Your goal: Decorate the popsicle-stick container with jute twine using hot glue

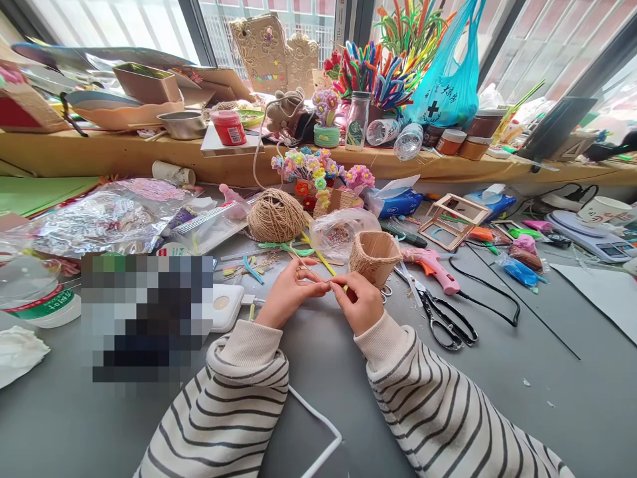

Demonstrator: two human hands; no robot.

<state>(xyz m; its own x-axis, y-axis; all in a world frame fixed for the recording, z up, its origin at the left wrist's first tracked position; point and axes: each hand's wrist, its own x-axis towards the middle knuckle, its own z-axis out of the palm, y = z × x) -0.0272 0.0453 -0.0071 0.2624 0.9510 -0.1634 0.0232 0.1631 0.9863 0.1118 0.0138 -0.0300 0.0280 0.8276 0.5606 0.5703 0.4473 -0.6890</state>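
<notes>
Both hands meet fingertip to fingertip above the grey table. My left hand (292, 292) is closed in a pinch on a thin tan strand (307, 267), which looks like twine. Thumb and fingers of my right hand (359, 302) are pressed together close beside it; what they pinch is too small to make out. Just behind my right hand stands a twine-wrapped wooden cup (375, 255). A ball of twine (277, 216) lies beyond my left hand, and a yellow stick (318, 253) slants behind the fingertips.
Black-handled scissors (448, 322) and a pink glue gun (432, 265) with a black cord lie to the right. On the left are a white charger (226, 307) with its cable and a plastic bottle (40, 292). Craft supplies crowd the windowsill ledge (223, 158).
</notes>
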